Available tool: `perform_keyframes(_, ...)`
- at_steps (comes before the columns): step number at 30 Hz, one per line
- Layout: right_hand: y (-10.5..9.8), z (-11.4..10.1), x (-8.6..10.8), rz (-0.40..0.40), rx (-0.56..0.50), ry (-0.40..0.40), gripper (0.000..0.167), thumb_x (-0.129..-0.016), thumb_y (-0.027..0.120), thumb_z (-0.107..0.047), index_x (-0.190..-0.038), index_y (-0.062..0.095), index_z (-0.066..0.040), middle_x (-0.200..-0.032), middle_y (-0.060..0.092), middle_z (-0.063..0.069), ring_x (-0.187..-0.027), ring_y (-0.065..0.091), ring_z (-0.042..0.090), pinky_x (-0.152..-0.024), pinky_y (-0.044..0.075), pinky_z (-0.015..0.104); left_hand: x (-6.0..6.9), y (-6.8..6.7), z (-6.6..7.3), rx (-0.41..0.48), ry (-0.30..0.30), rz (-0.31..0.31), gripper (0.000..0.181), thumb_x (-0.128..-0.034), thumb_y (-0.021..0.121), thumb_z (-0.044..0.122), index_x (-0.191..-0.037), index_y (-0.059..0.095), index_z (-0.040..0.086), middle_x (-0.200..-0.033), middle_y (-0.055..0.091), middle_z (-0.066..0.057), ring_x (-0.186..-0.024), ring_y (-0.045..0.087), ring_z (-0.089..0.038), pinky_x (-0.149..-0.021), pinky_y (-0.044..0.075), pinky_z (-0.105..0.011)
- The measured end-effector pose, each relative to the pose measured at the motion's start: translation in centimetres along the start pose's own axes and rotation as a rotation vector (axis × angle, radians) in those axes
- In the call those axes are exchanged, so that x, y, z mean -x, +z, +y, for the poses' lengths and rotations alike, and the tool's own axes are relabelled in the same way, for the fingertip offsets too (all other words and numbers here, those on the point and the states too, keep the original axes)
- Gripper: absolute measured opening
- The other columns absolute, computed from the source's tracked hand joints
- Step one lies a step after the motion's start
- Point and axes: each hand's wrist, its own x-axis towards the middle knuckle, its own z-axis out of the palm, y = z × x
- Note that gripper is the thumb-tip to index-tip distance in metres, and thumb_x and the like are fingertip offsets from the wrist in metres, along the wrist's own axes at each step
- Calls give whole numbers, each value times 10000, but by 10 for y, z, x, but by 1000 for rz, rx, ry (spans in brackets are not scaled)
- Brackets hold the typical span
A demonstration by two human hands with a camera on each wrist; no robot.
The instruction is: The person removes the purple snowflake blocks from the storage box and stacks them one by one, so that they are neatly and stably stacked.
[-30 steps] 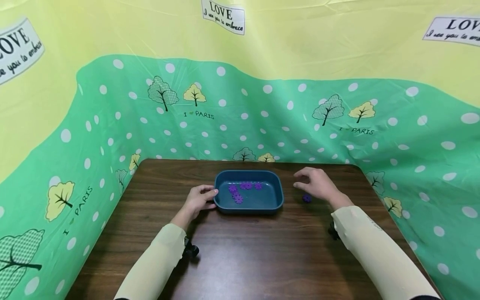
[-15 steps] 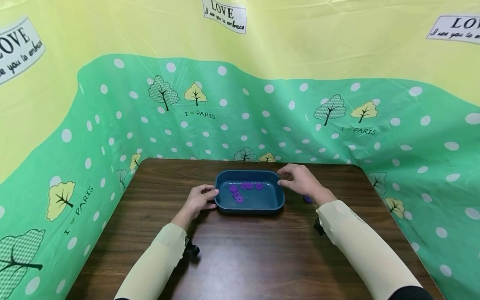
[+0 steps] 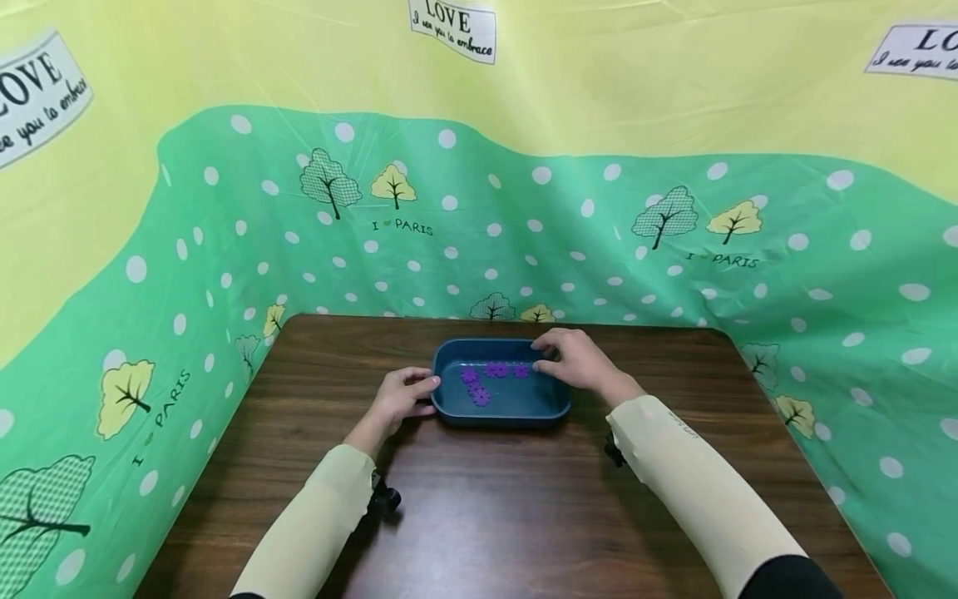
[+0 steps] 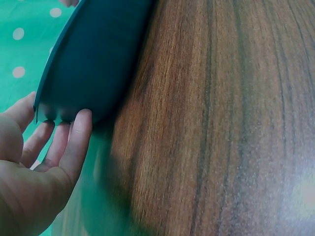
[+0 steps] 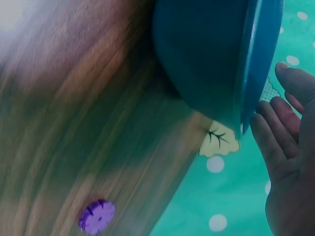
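Observation:
A dark blue rectangular tray (image 3: 501, 420) stands near the far side of the table, with several purple flower-shaped notched discs (image 3: 481, 396) on its floor. At its left end my left hand (image 3: 400, 398) grips the wall, thumb at the rim and fingers against the outside, as the left wrist view (image 4: 81, 142) shows too. My right hand (image 3: 580, 362) is over the tray's right end, fingers loosely bent and thumb apart; I see nothing between them. A single purple disc (image 5: 97, 216) lies on the table in the right wrist view; in the head view the right arm hides it.
The brown wooden table (image 3: 486, 516) ends at a green and yellow printed cloth (image 3: 419, 266) behind and at the sides. Dark wrist cameras, one on the left wrist (image 3: 387, 499), hang under both forearms.
My right hand has moved left from above the loose disc to over the tray's right end. The left hand stays at the tray, and the discs inside look unmoved.

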Motion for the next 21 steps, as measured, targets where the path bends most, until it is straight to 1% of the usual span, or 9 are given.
perform_keyframes(3,6,-3,-4,-19,7,16,338,-911,806,-251,-1204,736,-97,-1192,713,76,-1027,698,238,-877,634,445,0,0,0,4,-3,4,411,-968,738,167,-1324,626,-4,-1178,656,-176,-946,716,-230,-818,666,-433)
perform_keyframes(10,18,-6,-11,-57,24,43,385,-915,800,-254,-1230,723,-45,-1203,710,107,-1037,687,256,-906,624,466,-2,-1,0,9,-10,8,411,-965,742,161,-1324,629,-1,-1175,656,-167,-957,714,-243,-814,668,-424)
perform_keyframes(17,30,-9,-16,-75,40,67,374,-918,798,-250,-1229,721,-57,-1202,711,101,-1046,678,253,-932,615,470,-2,0,0,2,-12,3,425,-974,731,172,-1345,616,0,-1213,646,-194,-991,718,-287,-833,663,-435)
perform_keyframes(21,35,-13,-18,-87,51,95,377,-921,794,-255,-1238,718,-64,-1217,707,112,-1057,676,262,-951,605,485,-1,0,0,2,-15,3,439,-976,728,168,-1358,605,-9,-1211,642,-188,-974,714,-269,-843,660,-439)
